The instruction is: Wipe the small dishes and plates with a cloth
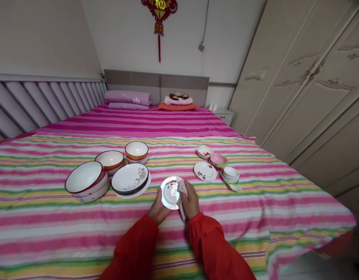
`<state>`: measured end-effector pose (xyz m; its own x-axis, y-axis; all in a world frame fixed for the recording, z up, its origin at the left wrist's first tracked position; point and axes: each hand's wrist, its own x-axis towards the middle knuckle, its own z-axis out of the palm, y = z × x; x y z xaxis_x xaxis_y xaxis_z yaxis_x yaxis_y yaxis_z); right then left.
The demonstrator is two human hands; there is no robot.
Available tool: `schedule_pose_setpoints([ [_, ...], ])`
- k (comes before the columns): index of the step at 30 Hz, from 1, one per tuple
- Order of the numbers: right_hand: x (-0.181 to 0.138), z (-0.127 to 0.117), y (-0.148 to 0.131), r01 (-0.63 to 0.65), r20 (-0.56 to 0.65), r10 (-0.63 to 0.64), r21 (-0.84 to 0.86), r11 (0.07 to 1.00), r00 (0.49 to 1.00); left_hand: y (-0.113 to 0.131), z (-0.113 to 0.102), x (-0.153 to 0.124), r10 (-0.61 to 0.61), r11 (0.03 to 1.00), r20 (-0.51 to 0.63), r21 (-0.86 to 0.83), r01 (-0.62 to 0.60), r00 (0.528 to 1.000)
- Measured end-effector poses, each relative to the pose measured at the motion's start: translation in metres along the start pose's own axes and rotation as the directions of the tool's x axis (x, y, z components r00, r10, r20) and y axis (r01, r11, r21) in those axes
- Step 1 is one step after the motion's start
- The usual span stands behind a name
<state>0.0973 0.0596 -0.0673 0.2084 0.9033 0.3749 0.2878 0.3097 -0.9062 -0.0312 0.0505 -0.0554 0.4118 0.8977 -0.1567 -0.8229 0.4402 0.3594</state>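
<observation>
Left hand (159,208) curled on left rim of small round white plate with red flowers (169,196), near middle of striped sheet (103,233) over bed. Right hand (191,200) closed round crumpled pale cloth (182,188), cloth against plate's right side. To left, white-lined round bowls (109,158), dark-rimmed white plates (128,178). To right, round pink bowl (218,159), stacked little white bowls (231,173).

On the bed (88,243), we have bowls (90,184) and stacked plates (128,177) left of our held plate (168,197), small dishes (205,172) right, bedding (127,97) behind near the headboard (132,79).
</observation>
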Motion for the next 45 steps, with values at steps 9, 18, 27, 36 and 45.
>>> schedule_pose_setpoints([
  [9,0.02,-0.017,-0.015,-0.333,0.035,0.342,0.34,0.88,0.939,0.0,-0.009,0.003,-0.019,1.0,0.207,0.028,0.014,0.978],
  [18,0.014,-0.01,-0.016,-0.294,0.029,0.3,0.312,0.903,0.953,0.001,-0.014,0.005,-0.026,1.0,0.149,0.02,0.023,0.988],
  [27,-0.027,-0.014,-0.013,0.032,-0.122,-0.034,-0.016,0.999,0.992,0.001,-0.021,0.009,0.051,0.999,0.17,-0.02,-0.049,0.984],
  [36,-0.009,0.001,-0.024,0.547,0.492,-0.32,-0.437,0.714,0.81,0.0,-0.011,0.008,0.004,1.0,0.126,-0.004,-0.003,0.992],
  [45,-0.023,-0.009,-0.024,0.4,0.346,-0.219,-0.638,0.658,0.912,0.0,-0.008,0.008,-0.043,0.999,0.17,-0.001,0.044,0.984],
])
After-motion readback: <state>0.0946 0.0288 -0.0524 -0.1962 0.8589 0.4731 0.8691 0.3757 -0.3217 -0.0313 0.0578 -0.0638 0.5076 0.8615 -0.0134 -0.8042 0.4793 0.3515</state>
